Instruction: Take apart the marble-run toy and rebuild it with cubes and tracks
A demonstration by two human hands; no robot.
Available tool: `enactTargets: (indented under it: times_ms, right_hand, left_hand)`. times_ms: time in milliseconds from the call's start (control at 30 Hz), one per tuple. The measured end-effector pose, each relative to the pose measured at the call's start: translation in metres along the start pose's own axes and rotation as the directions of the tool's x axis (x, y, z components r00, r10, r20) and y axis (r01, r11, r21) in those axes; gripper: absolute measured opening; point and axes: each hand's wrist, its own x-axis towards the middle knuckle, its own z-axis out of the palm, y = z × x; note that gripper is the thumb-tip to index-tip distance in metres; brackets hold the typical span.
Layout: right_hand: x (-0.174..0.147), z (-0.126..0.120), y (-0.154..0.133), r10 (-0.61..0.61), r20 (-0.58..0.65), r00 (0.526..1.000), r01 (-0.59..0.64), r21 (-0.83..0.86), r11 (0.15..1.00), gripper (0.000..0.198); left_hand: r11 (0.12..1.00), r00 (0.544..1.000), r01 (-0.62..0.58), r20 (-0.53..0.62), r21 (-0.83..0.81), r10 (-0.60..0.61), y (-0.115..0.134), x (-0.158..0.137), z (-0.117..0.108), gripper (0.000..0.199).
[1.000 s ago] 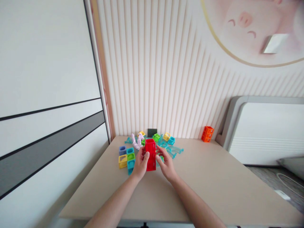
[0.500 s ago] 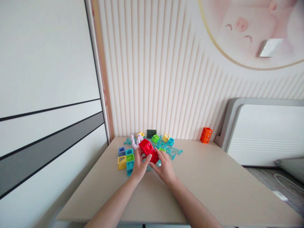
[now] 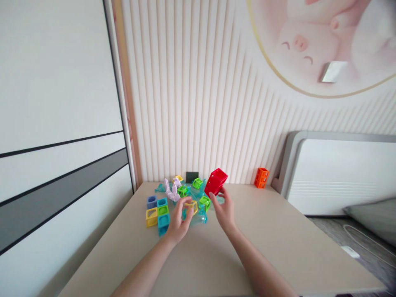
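Observation:
My right hand (image 3: 225, 208) grips a red stack of hollow building blocks (image 3: 215, 181), tilted and lifted above the table. To its left, my left hand (image 3: 179, 220) has its fingers apart and curved, with nothing held. A yellow hollow block (image 3: 194, 206) lies right by its fingertips; I cannot tell if they touch. Beyond the hands are green blocks (image 3: 204, 202), clear teal track pieces (image 3: 198, 218) and a lilac jointed piece (image 3: 172, 191). Left of my left hand sits a joined group of blue, yellow, green and teal blocks (image 3: 163, 210).
An orange block stack (image 3: 261, 178) stands upright by the wall at the table's back right. A dark box (image 3: 192, 177) is at the back middle. White cabinet panels (image 3: 77, 198) rise on the left, and a pale headboard (image 3: 349, 177) is on the right.
The red stack was between both hands; my left hand has let go. My right hand has carried the stack right and tipped it the other way. The camera view has shifted slightly.

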Motion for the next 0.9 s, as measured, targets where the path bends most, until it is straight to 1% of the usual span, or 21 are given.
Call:
enactTargets:
  times_ms: [67, 100, 133, 167, 200, 233, 333, 433, 533, 667, 800, 900]
  right_hand:
    - [0.029, -0.023, 0.012, 0.030, -0.058, 0.998, -0.030, 0.000, 1.000, 0.049]
    - [0.045, -0.038, 0.021, 0.046, -0.071, 0.996, -0.048, -0.031, 0.998, 0.051]
    - [0.059, -0.054, 0.032, 0.075, -0.097, 0.992, -0.084, -0.095, 0.992, 0.055]
    - [0.072, -0.072, 0.044, 0.130, -0.125, 0.984, -0.152, -0.194, 0.969, 0.059]
    - [0.083, -0.091, 0.058, 0.198, -0.166, 0.966, -0.243, -0.323, 0.915, 0.060]
    - [0.092, -0.109, 0.071, 0.238, -0.201, 0.950, -0.299, -0.380, 0.875, 0.060]
    - [0.104, -0.161, 0.111, 0.329, -0.282, 0.901, -0.429, -0.473, 0.770, 0.058]
    - [0.103, -0.196, 0.144, 0.391, -0.330, 0.859, -0.511, -0.530, 0.676, 0.059]
    - [0.101, -0.210, 0.170, 0.417, -0.347, 0.840, -0.542, -0.561, 0.625, 0.060]
    - [0.108, -0.207, 0.193, 0.421, -0.334, 0.844, -0.535, -0.584, 0.610, 0.064]
    - [0.115, -0.199, 0.204, 0.416, -0.307, 0.856, -0.513, -0.609, 0.605, 0.063]
    - [0.116, -0.197, 0.207, 0.410, -0.291, 0.864, -0.495, -0.637, 0.591, 0.059]
  left_hand:
    - [0.993, 0.990, -0.089, 0.115, 0.078, 0.080, 0.001, -0.003, 0.001, 0.024]
    - [0.985, 0.978, -0.138, 0.172, 0.106, 0.119, 0.001, -0.004, 0.002, 0.020]
    - [0.975, 0.963, -0.181, 0.226, 0.126, 0.150, 0.001, -0.006, 0.003, 0.018]
    - [0.967, 0.946, -0.213, 0.276, 0.142, 0.169, 0.002, -0.007, 0.004, 0.016]
    - [0.959, 0.929, -0.237, 0.324, 0.154, 0.177, 0.002, -0.009, 0.006, 0.015]
    - [0.953, 0.911, -0.254, 0.372, 0.163, 0.179, 0.002, -0.010, 0.007, 0.015]
    - [0.941, 0.868, -0.282, 0.468, 0.188, 0.167, 0.004, -0.013, 0.010, 0.015]
    - [0.937, 0.855, -0.284, 0.497, 0.203, 0.152, 0.005, -0.014, 0.012, 0.014]
    - [0.937, 0.848, -0.279, 0.512, 0.211, 0.137, 0.005, -0.015, 0.014, 0.014]
    - [0.933, 0.843, -0.280, 0.523, 0.226, 0.126, 0.004, -0.015, 0.016, 0.013]
    - [0.927, 0.843, -0.282, 0.525, 0.246, 0.117, 0.004, -0.016, 0.016, 0.013]
    - [0.923, 0.842, -0.298, 0.522, 0.244, 0.134, 0.004, -0.016, 0.016, 0.014]
